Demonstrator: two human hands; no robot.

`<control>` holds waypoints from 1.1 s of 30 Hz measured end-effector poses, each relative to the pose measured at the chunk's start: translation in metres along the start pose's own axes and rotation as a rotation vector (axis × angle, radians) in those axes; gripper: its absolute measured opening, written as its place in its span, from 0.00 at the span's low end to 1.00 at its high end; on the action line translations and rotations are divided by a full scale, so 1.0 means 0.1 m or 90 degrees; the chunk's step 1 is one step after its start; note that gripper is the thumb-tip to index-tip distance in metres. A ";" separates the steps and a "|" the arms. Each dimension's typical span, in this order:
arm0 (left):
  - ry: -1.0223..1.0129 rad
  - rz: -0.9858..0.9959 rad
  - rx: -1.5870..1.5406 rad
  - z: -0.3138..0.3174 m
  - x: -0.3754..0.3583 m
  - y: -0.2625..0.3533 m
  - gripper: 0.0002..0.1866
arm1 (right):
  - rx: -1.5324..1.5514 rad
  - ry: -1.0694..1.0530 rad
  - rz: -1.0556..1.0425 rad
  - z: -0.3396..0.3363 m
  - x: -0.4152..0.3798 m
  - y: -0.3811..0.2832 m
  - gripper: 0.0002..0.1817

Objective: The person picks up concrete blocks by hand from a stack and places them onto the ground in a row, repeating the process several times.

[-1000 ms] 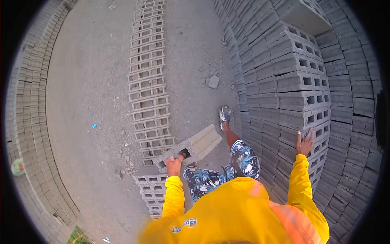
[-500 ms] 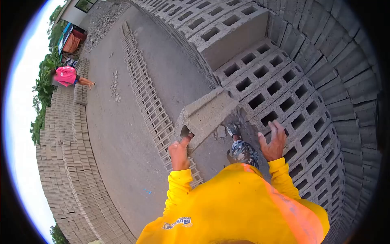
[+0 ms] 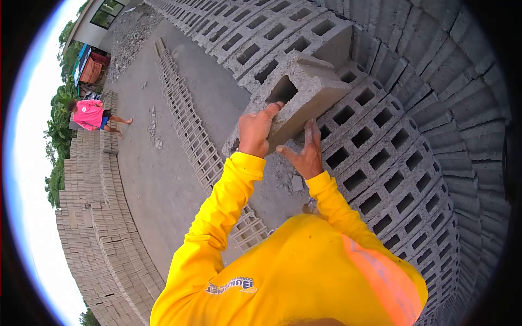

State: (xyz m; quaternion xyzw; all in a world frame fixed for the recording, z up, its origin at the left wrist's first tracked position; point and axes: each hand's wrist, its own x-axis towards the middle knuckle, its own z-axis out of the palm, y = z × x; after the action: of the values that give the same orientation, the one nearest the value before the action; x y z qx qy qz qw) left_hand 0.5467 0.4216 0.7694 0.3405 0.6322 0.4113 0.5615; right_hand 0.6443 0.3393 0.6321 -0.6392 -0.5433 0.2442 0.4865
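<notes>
A grey hollow concrete block [image 3: 318,100] is raised and tilted in front of me, close over the stacked blocks. My left hand [image 3: 256,130] grips its near left end, with the thumb hooked at the open hollow. Against the block's lower side, my right hand [image 3: 305,155] supports it with fingers pointing up and thumb spread away. Some of the right fingertips are hidden by the block's edge. Rows of stacked hollow blocks [image 3: 375,157] lie just beneath and to the right, their holes facing up.
A taller wall of stacked blocks [image 3: 435,70] rises on the right. A ladder-like line of thin pieces [image 3: 187,114] crosses the ground [image 3: 144,174]. More block stacks [image 3: 87,206] stand at left, with a person in pink [image 3: 88,115] beside them. Rubble [image 3: 133,49] lies farther back.
The block has risen and moved up and right, turning its hollow toward me. My right hand has shifted from above the stacked blocks to the block's lower side.
</notes>
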 end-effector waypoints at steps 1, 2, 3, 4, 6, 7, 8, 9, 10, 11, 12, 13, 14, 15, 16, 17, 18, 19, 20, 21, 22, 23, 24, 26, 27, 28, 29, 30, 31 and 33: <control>-0.001 0.001 0.039 0.08 0.04 0.06 0.16 | 0.006 0.019 -0.003 0.02 0.07 0.06 0.62; 0.001 0.004 0.078 0.15 0.10 0.12 0.17 | 0.015 0.038 -0.008 0.05 0.14 0.13 0.62; -0.010 0.001 0.089 0.20 0.17 0.15 0.18 | 0.025 0.052 -0.008 0.06 0.18 0.15 0.62; -0.021 -0.006 0.102 0.25 0.24 0.14 0.19 | 0.031 0.043 0.021 0.07 0.21 0.17 0.62; -0.072 0.016 0.141 0.27 0.34 0.13 0.20 | 0.039 0.024 0.074 0.05 0.34 0.19 0.61; -0.111 0.042 0.168 0.24 0.37 0.12 0.20 | 0.090 0.020 0.116 0.03 0.36 0.19 0.59; -0.151 0.074 0.193 0.23 0.40 0.14 0.20 | 0.048 0.025 0.097 -0.02 0.36 0.21 0.59; -0.249 0.099 0.159 0.06 0.40 0.15 0.22 | 0.005 0.030 0.074 -0.09 0.37 0.25 0.58; -0.218 0.146 0.113 -0.10 0.28 0.27 0.21 | -0.036 0.036 0.049 -0.13 0.40 0.26 0.57; -0.187 0.191 0.069 -0.31 0.14 0.37 0.21 | -0.014 0.093 0.001 -0.23 0.45 0.15 0.51; -0.108 0.259 0.086 -0.59 0.09 0.34 0.22 | -0.056 0.120 -0.053 -0.33 0.52 0.04 0.49; -0.031 0.327 0.103 -0.87 0.09 0.24 0.24 | -0.098 0.149 -0.107 -0.45 0.62 -0.08 0.47; 0.059 0.299 0.075 -1.14 0.14 0.07 0.26 | -0.141 0.185 -0.161 -0.57 0.75 -0.19 0.45; 0.147 0.267 0.052 -1.37 0.22 -0.22 0.28 | -0.181 0.199 -0.206 -0.65 0.89 -0.35 0.38; 0.160 0.115 0.021 -1.53 0.35 -0.61 0.32 | -0.265 0.168 -0.221 -0.66 1.01 -0.43 0.36; 0.170 -0.037 -0.009 -1.63 0.48 -0.93 0.35 | -0.349 0.137 -0.236 -0.66 1.13 -0.49 0.35; 0.162 -0.116 -0.009 -1.46 0.47 -1.13 0.36 | -0.434 0.104 -0.248 -0.65 1.25 -0.50 0.34; 0.103 -0.117 -0.210 -1.36 0.43 -1.31 0.30 | -0.478 0.097 -0.258 -0.58 1.38 -0.44 0.33; 0.050 -0.127 -0.319 -1.25 0.44 -1.45 0.30 | -0.497 0.044 -0.230 -0.60 1.48 -0.49 0.33; 0.030 -0.124 -0.347 -1.15 0.48 -1.57 0.30 | -0.516 -0.008 -0.201 -0.66 1.60 -0.59 0.33; 0.027 -0.115 -0.341 -1.10 0.52 -1.65 0.30 | -0.532 -0.062 -0.170 -0.71 1.70 -0.63 0.33; 0.029 -0.111 -0.328 -1.07 0.58 -1.69 0.30 | -0.553 -0.040 -0.185 -0.71 1.78 -0.56 0.28; 0.027 -0.106 -0.316 -1.05 0.63 -1.70 0.30 | -0.524 -0.102 -0.154 -0.74 1.81 -0.52 0.28; 0.025 -0.095 -0.297 -0.98 0.74 -1.71 0.30 | -0.454 -0.219 -0.101 -0.77 1.92 -0.46 0.27; 0.025 -0.092 -0.286 -0.97 0.75 -1.71 0.30 | -0.394 -0.154 -0.121 -0.71 1.94 -0.40 0.24; 0.024 -0.089 -0.277 -0.94 0.76 -1.72 0.30 | -0.376 -0.162 -0.120 -0.70 1.95 -0.35 0.24; 0.019 -0.085 -0.269 -0.91 0.77 -1.72 0.30 | -0.360 -0.166 -0.118 -0.71 1.98 -0.32 0.23; 0.017 -0.082 -0.266 -0.88 0.79 -1.72 0.30 | -0.349 -0.171 -0.119 -0.75 2.01 -0.31 0.23; 0.014 -0.082 -0.261 -0.83 0.81 -1.76 0.30 | -0.335 -0.153 -0.118 -0.79 2.04 -0.28 0.21; 0.012 -0.085 -0.256 -0.68 0.91 -1.81 0.30 | -0.313 -0.121 -0.122 -0.91 2.16 -0.17 0.19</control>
State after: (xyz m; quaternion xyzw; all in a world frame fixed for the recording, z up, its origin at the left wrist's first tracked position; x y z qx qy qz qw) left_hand 0.4722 0.4153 0.5691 0.1748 0.5635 0.4943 0.6384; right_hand 0.7752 0.5074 0.7313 -0.6578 -0.6875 0.1170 0.2845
